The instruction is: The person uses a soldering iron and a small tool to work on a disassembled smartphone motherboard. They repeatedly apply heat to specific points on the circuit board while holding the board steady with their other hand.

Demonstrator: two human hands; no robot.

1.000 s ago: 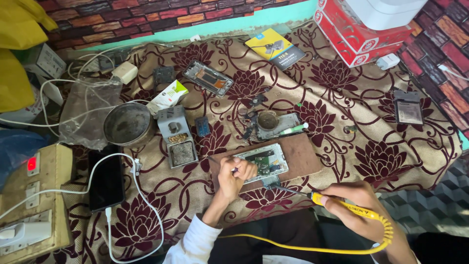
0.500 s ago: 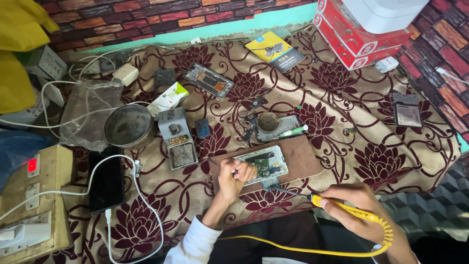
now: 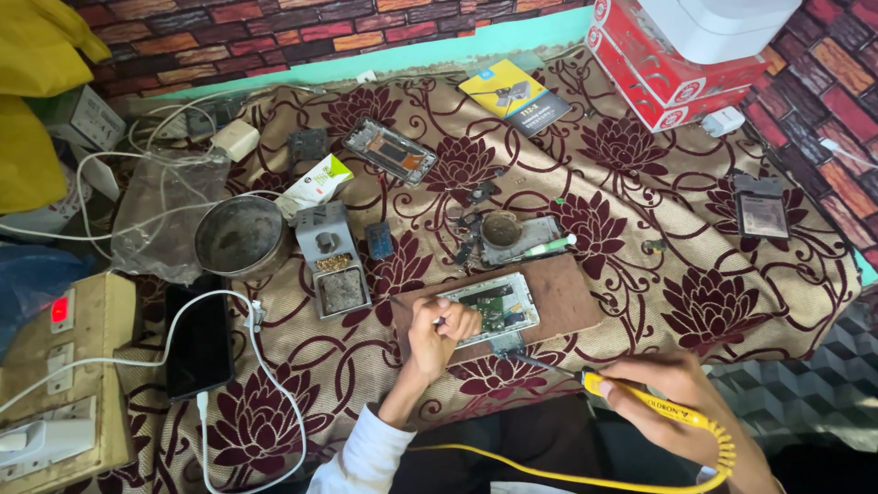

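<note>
We see L hand [image 3: 439,331] pinching thin tool on opened phone [image 3: 489,309], on brown board [image 3: 558,297] nr cloth's near edge | R hand [image 3: 672,393] gripping yellow soldering iron [image 3: 640,402], tip at phone's near edge | iron stand [image 3: 331,261], metal bowl [image 3: 241,235] to left, apart.

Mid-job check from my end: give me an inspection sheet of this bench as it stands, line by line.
Surface: floral maroon-and-beige cloth, with a brown board under the work.
Job's things: opened phone lies on the board, circuit side up; yellow-handled soldering iron with its tip by the phone's near edge.
Clutter: round metal bowl, grey iron stand, bare phone frame, black phone, yellow booklet.
Grippers: left hand rests on the phone, pinching a thin tool; right hand grips the iron.
Cables: yellow iron cord; white cable plugged into the black phone.
Surroundings: brick-pattern wall, red boxes, switch board.
</note>
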